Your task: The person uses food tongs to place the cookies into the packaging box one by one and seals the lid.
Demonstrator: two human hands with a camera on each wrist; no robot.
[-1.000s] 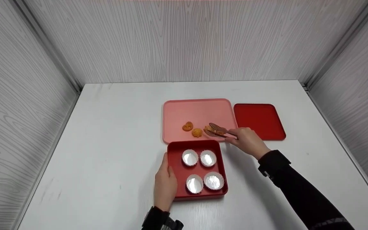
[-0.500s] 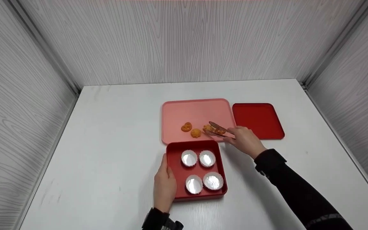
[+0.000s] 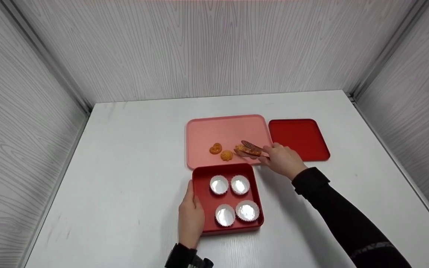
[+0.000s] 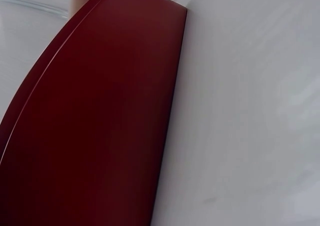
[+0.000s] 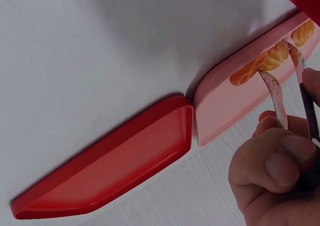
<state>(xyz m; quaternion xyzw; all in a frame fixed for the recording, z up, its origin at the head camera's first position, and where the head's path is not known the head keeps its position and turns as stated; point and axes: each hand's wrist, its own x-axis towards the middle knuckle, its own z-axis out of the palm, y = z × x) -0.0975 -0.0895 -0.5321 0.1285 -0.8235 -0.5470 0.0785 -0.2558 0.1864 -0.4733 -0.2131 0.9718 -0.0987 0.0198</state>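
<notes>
My left hand point(image 3: 191, 219) holds a square red box point(image 3: 210, 219) by its left wall, fingers along the outside and thumb at the rim. Several white paper baking cups point(image 3: 225, 215) with shiny bottoms stand in the box. My right hand point(image 3: 283, 160) grips small metal serving tongs point(image 5: 272, 88), their perforated ends spread apart over cookies on the pink tray point(image 3: 225, 130). Near the tong ends lie a swirled cookie point(image 5: 275, 58) and a pretzel-shaped cookie point(image 5: 248, 70). Further left lie a round swirled cookie point(image 3: 226, 155) and another pretzel-shaped cookie point(image 3: 215, 148). No left fingers show in the left wrist view.
A flat red tray or lid point(image 3: 298, 137) lies to the right of the pink tray, almost touching it. The box stands just in front of the pink tray. The white table point(image 3: 125, 167) is enclosed by grey wood-grain panels point(image 3: 214, 48) at the back and sides.
The head view has shifted slightly. My right hand and the tongs have moved a little left and away over the cookies. My left hand stays on the box.
</notes>
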